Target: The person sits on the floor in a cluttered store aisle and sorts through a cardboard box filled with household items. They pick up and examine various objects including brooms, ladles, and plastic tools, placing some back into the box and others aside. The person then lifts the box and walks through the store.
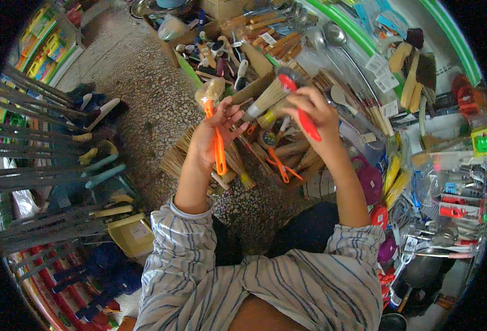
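Observation:
My left hand point(220, 130), palm up with fingers spread, has an orange-handled brush point(219, 155) lying along its palm and thumb; the brush's pale, plastic-wrapped head points away from me. In my right hand point(316, 109) is a brush with a red handle point(308, 124), its round grey head at upper left. Beneath and between the hands stand bundled straw whisks point(268, 97) with pale and yellow bindings. Another orange-handled brush point(278, 165) lies lower among them.
A cardboard box point(254, 87) of assorted brushes stands ahead. Metal ladles point(334, 35), wooden-handled brushes point(411, 78) and packaged kitchen tools point(461, 207) crowd the right side. Shelves point(67, 58) and a rack with dark poles point(32, 136) stand left, along with a yellow tray point(131, 236).

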{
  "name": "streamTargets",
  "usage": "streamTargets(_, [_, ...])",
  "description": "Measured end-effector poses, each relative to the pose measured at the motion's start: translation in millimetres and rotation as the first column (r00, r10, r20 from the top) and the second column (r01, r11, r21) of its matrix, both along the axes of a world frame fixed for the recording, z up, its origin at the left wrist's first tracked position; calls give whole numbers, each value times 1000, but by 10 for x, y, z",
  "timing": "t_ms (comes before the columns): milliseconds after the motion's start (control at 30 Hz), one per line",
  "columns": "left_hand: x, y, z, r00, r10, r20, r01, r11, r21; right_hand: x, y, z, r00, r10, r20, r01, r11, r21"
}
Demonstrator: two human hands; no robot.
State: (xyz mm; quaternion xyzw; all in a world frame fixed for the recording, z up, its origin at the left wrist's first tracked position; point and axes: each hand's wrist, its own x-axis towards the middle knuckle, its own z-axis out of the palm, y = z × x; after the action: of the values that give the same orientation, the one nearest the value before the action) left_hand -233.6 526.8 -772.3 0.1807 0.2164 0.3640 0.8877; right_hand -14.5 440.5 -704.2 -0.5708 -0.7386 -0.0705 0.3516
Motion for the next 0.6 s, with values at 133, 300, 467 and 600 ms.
streamTargets(133, [121, -101, 88, 987, -147, 69, 149, 988, -36, -89, 80, -23, 999, -50, 9, 50, 998, -34])
streamTargets(300, [141, -149, -1, 933, -267, 240, 292, 954, -74, -566, 133, -155, 973, 194, 128, -181, 977, -109])
streamTargets(467, [106, -43, -196, 844, -218, 490, 298, 950, -91, -679, 96, -251, 968, 248, -41, -251, 957, -145])
streamTargets(600, [177, -121, -89, 972, -105, 211, 132, 984, -118, -531, 99, -296, 903, 326, -281, -371, 920, -125])
